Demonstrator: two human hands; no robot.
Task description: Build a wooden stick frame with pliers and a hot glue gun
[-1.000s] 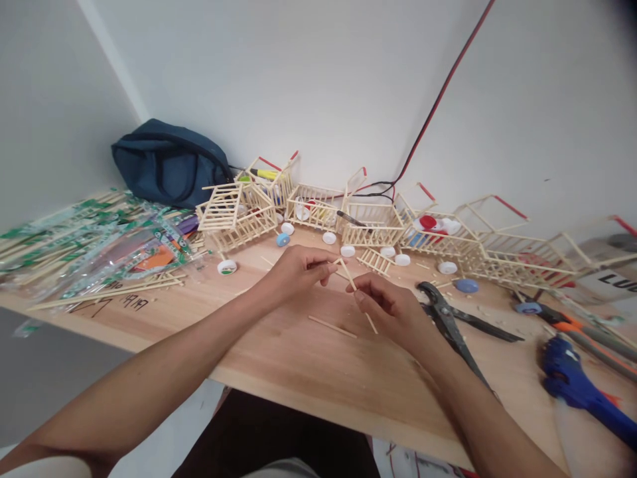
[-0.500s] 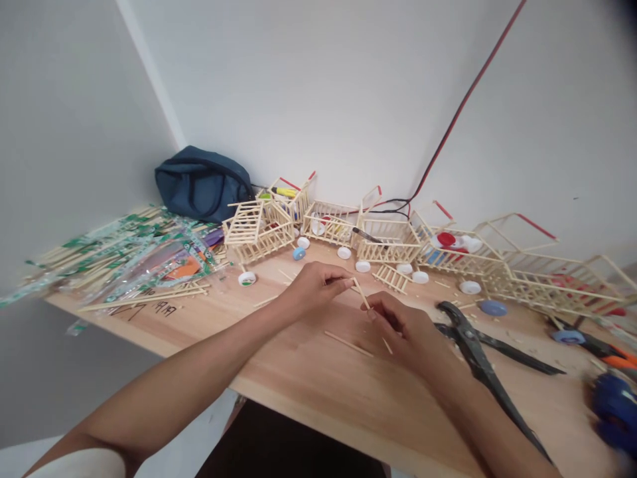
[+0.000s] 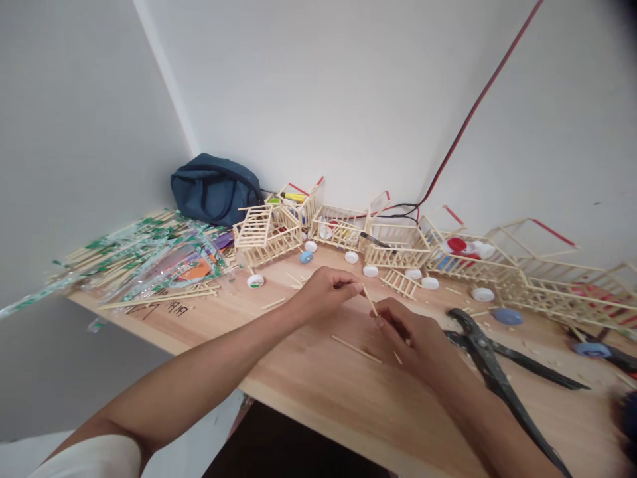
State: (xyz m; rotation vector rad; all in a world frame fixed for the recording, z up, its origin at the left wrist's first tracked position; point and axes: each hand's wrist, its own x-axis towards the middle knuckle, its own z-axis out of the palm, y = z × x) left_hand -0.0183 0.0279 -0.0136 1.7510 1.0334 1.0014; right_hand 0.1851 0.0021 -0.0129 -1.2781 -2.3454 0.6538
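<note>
Both hands meet over the middle of the wooden table [image 3: 308, 365]. A short wooden stick [image 3: 369, 301] spans the gap between them, tilted. My left hand [image 3: 329, 292] pinches its upper end between thumb and fingers. Closed on the lower end is my right hand [image 3: 408, 328], its fingers curled. Another loose stick [image 3: 356, 349] lies on the table just below the hands. A small stick end [image 3: 397, 358] shows at the underside of my right hand; whether it is held there I cannot tell.
Stick-built carts [image 3: 398, 245] with bottle-cap wheels line the wall. Wrapped chopsticks [image 3: 144, 259] pile up at the left, by a blue pouch [image 3: 216, 189]. Large black pliers [image 3: 490, 358] lie beside my right forearm. A stick lattice [image 3: 399, 283] lies before the carts.
The camera has turned slightly left, so everything sits further right in the picture. Both hands keep hold of the same stick, with barely any change in pose.
</note>
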